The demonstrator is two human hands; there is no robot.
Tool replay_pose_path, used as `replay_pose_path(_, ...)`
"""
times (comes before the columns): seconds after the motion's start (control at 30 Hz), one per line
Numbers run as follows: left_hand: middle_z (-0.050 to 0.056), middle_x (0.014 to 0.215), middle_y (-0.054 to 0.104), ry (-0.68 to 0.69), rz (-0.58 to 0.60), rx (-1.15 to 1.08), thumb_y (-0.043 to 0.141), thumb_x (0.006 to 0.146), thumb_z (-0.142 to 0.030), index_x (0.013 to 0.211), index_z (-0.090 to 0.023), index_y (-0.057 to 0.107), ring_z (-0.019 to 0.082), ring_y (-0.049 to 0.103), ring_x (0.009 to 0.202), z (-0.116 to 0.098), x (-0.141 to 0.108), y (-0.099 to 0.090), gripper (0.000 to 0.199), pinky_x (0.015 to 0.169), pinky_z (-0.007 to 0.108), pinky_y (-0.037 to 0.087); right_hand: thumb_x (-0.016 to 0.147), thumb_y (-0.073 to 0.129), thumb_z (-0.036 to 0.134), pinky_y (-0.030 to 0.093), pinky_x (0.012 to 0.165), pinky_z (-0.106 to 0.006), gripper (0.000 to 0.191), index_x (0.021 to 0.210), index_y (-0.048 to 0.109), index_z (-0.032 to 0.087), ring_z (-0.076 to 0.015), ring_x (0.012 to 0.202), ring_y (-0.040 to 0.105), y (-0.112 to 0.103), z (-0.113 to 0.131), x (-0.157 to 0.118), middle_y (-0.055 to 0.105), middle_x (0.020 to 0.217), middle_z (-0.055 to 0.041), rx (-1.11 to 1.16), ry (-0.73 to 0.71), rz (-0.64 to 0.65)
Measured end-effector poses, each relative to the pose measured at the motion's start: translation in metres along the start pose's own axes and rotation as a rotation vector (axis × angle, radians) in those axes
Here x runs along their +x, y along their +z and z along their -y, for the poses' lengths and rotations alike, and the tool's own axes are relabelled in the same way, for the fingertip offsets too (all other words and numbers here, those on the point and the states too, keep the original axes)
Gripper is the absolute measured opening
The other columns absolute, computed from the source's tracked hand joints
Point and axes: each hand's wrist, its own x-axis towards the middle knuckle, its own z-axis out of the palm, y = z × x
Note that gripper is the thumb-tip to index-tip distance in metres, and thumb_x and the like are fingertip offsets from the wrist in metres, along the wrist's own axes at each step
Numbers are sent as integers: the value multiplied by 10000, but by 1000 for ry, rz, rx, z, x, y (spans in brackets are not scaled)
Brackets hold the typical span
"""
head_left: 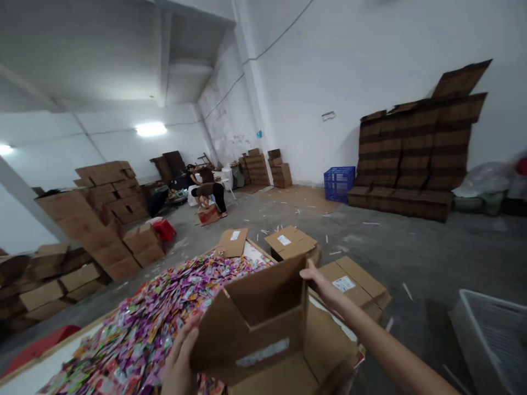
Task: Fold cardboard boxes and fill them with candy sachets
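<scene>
**Two hands hold open cardboard box (pixel 255 323) up beside heap of colourful sachets (pixel 156 323).**

Left hand (pixel 179 356) flat against box's left side, fingers open; right hand (pixel 319 282) at top right edge, fingers spread, no closed grip on either. Box flaps up, only bare cardboard visible inside. Sachets piled in wood-edged tray (pixel 45 362), box at its near right. Closed labelled cartons (pixel 290 241) and (pixel 354 285) sit just past it. White plastic crate (pixel 489 345) at right on floor, blue plastic crate (pixel 339 184) by far wall, next to stacked flattened cardboard (pixel 411 159). Two co-workers (pixel 208 192) at back, one bent over a carton (pixel 208 215).
</scene>
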Motion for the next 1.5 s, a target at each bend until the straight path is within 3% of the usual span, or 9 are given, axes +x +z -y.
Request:
replay_pose_path(0.1,115,1136,695,160,113,356,563,635,-531,989,-181,659,313,564,1163,-3,1,19,507,937,395,439,616,609,363,353,1045,-433,597,1199,570,239,-294,1173,546,2,1,-8,653,1181,-52,65,137,251)
replay_pose_path(0.23,165,1020,721,387,385,901,508,747,-577,1095,-175,659,353,656,956,-9,-15,41,553,841,452,450,540,734,414,340,1050,-484,717,1203,567,199,-338,1190,513,-8,-13,-7,616,1212,-107,-293,189,69)
replay_pose_path(0.5,30,427,452,521,1055,1299,354,822,-679,420,-212,429,151,394,428,-28,-18,102,620,489,311,220,441,857,420,346,1068,-461,935,1270,514,159,-325,1209,499,-20,-15,-9,566,1276,-137,-498,85,7)
replay_pose_path(0.73,34,608,601,662,981,1187,417,889,-474,602,-184,569,162,535,599,22,17,108,435,595,294,368,613,767,569,249,1134,-457,1015,1466,302,272,-275,1406,289,-27,-15,-40,267,1552,-97,-278,123,-5)
replay_pose_path(0.9,148,1294,576,1221,764,1163,665,719,-495,1208,-213,605,364,405,1283,-12,33,142,568,1091,559,173,612,786,465,227,1151,-423,1216,1533,38,199,-240,1437,222,-26,-25,-35,243,1549,-157,-405,129,-57)
replay_pose_path(1.0,191,1344,532,837,771,1245,658,641,-645,1352,-152,476,386,428,1269,-37,52,163,885,1054,545,284,563,818,438,286,1126,-427,1270,1534,27,227,-255,1417,274,-29,-24,-25,236,1553,-147,-331,182,-88)
replay_pose_path(1.1,241,1435,424,557,1112,1329,619,593,-734,1451,-157,341,426,374,1315,-27,45,154,1071,1034,565,309,554,825,427,364,1081,-426,1248,1532,73,240,-268,1354,389,-33,-24,-23,275,1540,-134,-286,209,-112)
replay_pose_path(1.3,265,1510,254,803,1123,1354,753,330,-717,1484,-262,250,494,215,1361,23,-3,115,1339,1034,723,39,539,830,446,516,926,-423,1111,1488,282,263,-305,1177,561,-38,-24,-41,460,1432,-110,-315,318,-81)
replay_pose_path(1.5,244,1493,259,792,1061,1343,802,367,-617,1493,-283,211,500,226,1355,-3,-8,98,1315,1066,660,118,532,765,632,535,888,-422,1080,1461,337,282,-357,1252,502,-34,-8,-28,421,1467,-114,-455,330,-91)
